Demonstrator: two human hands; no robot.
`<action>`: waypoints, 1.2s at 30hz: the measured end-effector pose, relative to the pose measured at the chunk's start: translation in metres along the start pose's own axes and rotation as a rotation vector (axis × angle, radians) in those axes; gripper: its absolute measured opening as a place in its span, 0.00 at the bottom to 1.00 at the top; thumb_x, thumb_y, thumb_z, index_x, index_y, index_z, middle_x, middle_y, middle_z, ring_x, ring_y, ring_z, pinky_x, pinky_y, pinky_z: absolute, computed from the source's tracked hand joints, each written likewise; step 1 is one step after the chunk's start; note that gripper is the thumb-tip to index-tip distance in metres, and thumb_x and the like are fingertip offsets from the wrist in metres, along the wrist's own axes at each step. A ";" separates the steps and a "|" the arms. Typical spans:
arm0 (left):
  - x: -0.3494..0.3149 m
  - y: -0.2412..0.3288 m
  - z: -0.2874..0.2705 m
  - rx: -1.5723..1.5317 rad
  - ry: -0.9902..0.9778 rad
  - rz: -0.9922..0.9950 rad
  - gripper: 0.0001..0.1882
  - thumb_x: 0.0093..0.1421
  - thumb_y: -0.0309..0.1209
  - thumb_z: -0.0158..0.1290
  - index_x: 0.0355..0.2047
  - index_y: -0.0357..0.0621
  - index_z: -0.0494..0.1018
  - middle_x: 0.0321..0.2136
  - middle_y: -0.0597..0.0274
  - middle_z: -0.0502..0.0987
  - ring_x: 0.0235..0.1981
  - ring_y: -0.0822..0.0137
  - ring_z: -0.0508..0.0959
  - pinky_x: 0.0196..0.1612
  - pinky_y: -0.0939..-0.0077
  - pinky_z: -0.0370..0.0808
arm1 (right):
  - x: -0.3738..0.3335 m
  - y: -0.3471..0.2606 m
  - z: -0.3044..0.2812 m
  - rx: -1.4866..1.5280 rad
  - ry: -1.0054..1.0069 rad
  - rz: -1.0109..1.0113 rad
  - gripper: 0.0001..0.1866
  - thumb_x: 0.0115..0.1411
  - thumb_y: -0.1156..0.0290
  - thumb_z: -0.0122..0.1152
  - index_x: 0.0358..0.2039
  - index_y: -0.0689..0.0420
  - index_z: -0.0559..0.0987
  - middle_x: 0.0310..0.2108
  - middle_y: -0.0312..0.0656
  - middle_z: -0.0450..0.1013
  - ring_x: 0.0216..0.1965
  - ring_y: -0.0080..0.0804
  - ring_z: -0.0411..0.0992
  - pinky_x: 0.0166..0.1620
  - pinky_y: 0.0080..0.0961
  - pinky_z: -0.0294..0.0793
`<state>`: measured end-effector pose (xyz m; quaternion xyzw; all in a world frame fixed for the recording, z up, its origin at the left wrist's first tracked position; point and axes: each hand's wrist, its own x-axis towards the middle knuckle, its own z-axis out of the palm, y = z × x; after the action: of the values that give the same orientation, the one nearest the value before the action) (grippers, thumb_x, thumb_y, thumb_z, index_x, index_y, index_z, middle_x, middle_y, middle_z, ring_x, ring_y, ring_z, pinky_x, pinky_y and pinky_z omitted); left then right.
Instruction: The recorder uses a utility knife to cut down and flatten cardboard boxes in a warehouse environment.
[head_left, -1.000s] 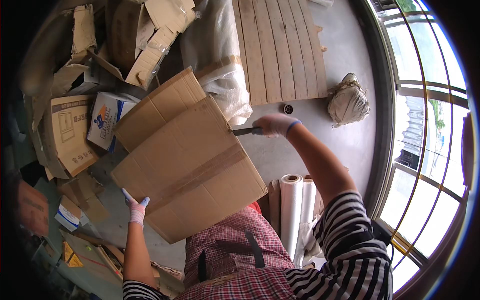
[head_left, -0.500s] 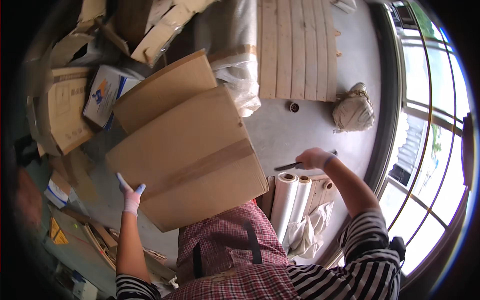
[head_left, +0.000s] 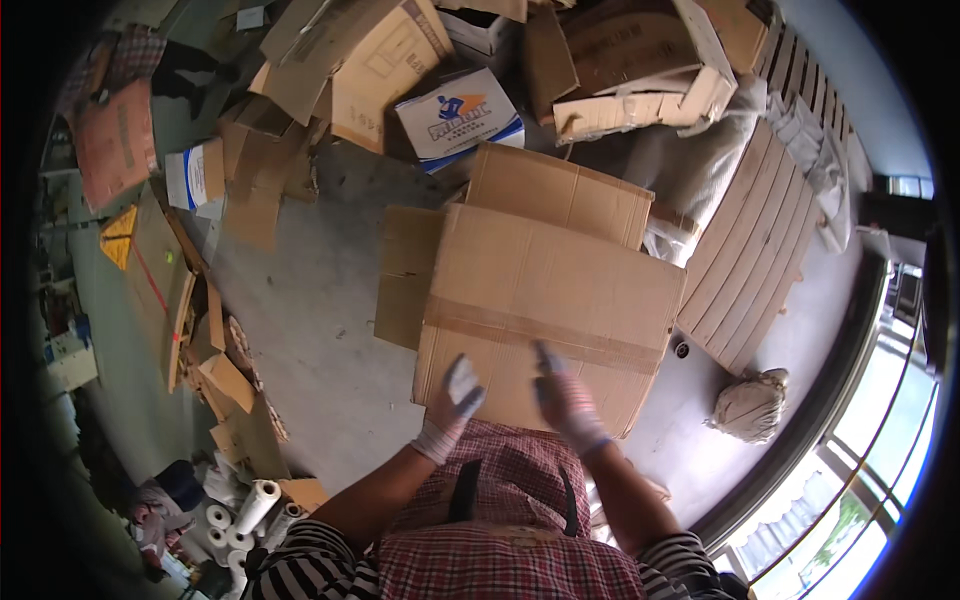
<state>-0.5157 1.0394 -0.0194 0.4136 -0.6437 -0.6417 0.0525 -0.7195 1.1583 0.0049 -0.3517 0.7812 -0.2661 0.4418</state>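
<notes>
Overlapping another carton, the box sits before the apron; over its near part, the left hand and right hand are loosely spread, gripping nothing, contact unclear.

A smooth grey concrete floor spreads through the middle, with a small round dark fitting set in it just past three o'clock. Large glass windows fill four o'clock, edged by a broad dark sill, and strong white daylight pours through them. A plain pale-blue wall stands at two o'clock; towards nine, a dull green surface lies in dimmer light.
</notes>
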 end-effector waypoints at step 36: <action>0.206 -0.021 -0.164 0.998 -0.570 0.148 0.18 0.67 0.44 0.43 0.38 0.45 0.75 0.30 0.48 0.79 0.34 0.42 0.77 0.40 0.53 0.73 | 0.050 0.086 -0.003 -0.430 -0.034 0.442 0.17 0.54 0.57 0.63 0.41 0.53 0.75 0.43 0.49 0.71 0.41 0.48 0.74 0.43 0.43 0.75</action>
<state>-0.5420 0.7908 -0.1044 0.1530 -0.8843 -0.3411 -0.2798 -0.7675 1.1719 -0.0814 -0.2632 0.8696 0.0138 0.4176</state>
